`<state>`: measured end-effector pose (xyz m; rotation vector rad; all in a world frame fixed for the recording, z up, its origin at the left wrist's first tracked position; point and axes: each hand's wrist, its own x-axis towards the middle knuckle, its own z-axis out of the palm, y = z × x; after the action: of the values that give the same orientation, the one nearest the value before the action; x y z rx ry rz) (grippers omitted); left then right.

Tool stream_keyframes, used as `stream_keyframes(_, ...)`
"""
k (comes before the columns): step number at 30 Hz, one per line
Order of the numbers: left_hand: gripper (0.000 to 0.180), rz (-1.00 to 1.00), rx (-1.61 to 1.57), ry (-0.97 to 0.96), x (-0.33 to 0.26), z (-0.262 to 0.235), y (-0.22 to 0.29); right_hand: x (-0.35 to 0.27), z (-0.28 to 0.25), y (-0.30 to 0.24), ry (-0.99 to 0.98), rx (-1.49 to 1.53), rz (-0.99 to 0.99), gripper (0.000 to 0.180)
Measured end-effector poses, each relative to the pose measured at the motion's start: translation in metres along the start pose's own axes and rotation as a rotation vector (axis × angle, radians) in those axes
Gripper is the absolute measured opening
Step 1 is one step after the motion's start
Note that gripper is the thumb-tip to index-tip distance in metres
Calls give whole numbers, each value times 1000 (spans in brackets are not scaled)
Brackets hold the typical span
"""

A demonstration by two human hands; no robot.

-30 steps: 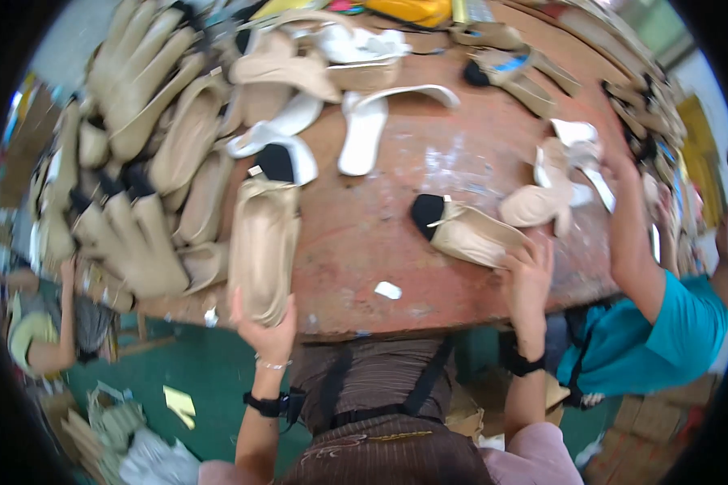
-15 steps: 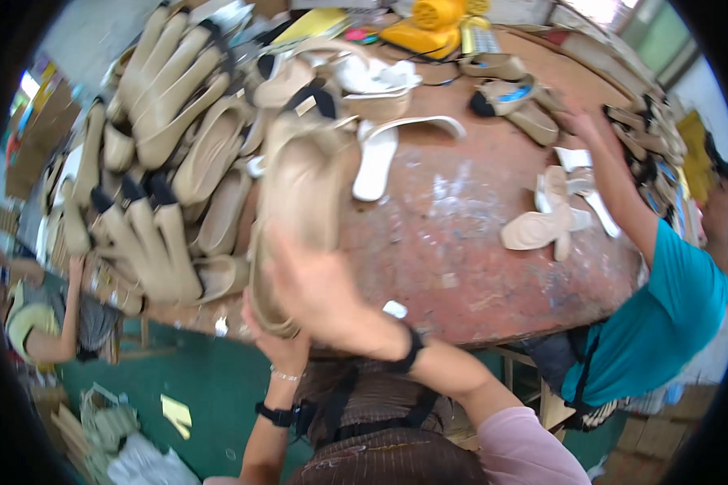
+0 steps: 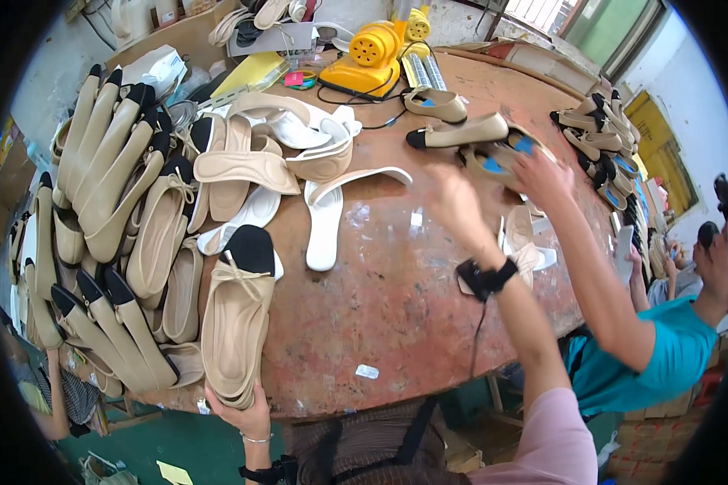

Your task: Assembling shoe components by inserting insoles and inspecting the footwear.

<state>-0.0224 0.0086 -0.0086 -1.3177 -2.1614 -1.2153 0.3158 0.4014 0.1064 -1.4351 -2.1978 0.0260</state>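
Observation:
My left hand (image 3: 243,414) grips a beige ballet flat (image 3: 236,327) by its heel at the table's front edge. That shoe has a black toe cap and a thin bow, toe pointing away from me; layered edges at its heel suggest another nested with it. My right hand (image 3: 455,198) is stretched forward over the table, its fingers smeared by motion. Just beyond it, a beige flat with a black toe (image 3: 465,132) lies sideways among other flats with blue inside. A co-worker's hand (image 3: 542,174) reaches to those same shoes from the right.
Piled beige and black flats (image 3: 113,170) crowd the table's left side. White and tan sandal soles (image 3: 247,171) lie beside them, a white sole (image 3: 323,226) nearer the middle. A yellow machine (image 3: 364,69) with a cable stands at the back. More shoes (image 3: 598,133) line the right edge.
My right hand has left the shoe it was at and swung far right and forward. The held flat has come down toward the left in my left hand. The view has shifted.

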Motion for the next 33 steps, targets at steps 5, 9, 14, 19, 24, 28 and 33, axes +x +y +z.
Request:
stream_keyframes(5, 93, 76, 41, -106, 3, 0, -4, 56, 7, 98, -51, -514, 103, 52)
stream_keyframes(9, 93, -107, 37, -14, 5, 8, 17, 57, 13, 102, -207, -636, 205, 18)
stream_keyframes(14, 95, -274, 138, 43, 36, 32, 51, 24, -3, 76, -234, -486, 179, 14)
stream_keyframes(19, 96, -232, 79, 1, 36, 37, 52, -46, -35, -46, -605, -62, -79, 13)
stream_keyframes(24, 93, -206, 18, -110, 41, 26, 61, -20, -16, -110, -399, 244, -63, 19)
stream_keyframes(28, 92, 76, 26, -112, 47, 12, 102, 12, 81, -80, 170, 32, -111, 41)
stream_keyframes(33, 57, 306, -348, -660, 22, -5, 166, 24, 111, -62, -119, -158, -102, 39)
